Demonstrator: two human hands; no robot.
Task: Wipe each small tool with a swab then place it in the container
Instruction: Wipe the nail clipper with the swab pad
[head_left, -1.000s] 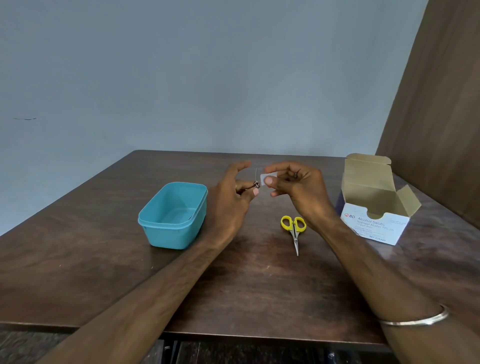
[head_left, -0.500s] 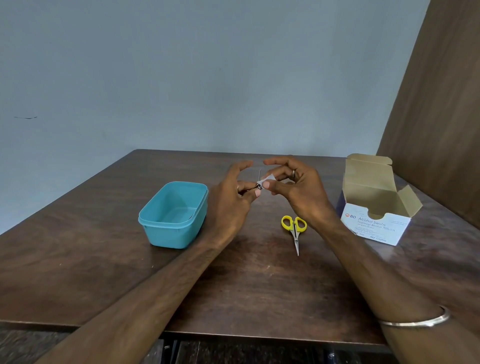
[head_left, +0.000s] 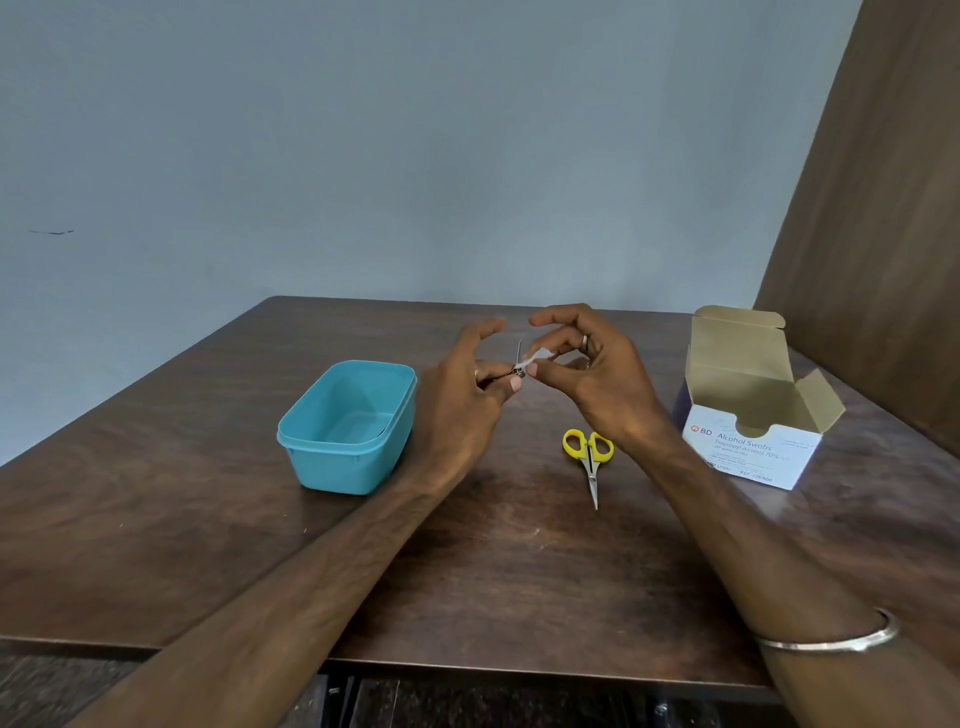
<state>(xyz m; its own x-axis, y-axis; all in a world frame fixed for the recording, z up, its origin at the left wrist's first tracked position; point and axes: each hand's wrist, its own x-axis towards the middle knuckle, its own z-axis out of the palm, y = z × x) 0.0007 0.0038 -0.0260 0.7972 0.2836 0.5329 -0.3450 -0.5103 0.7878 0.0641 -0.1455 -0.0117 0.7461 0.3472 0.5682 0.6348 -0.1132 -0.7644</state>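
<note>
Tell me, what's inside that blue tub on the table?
The tub looks empty: only its bare blue floor and inner walls show. The near wall hides a strip of the floor just behind it, so something small lying there couldn't be seen.

A plain room, perhaps in a home or small office: a dark wood-grain table (head_left: 467, 582) stands against a bare pale blue-grey painted wall (head_left: 415, 156), with a brown wooden panel (head_left: 883, 234) beside its far right corner.
</note>
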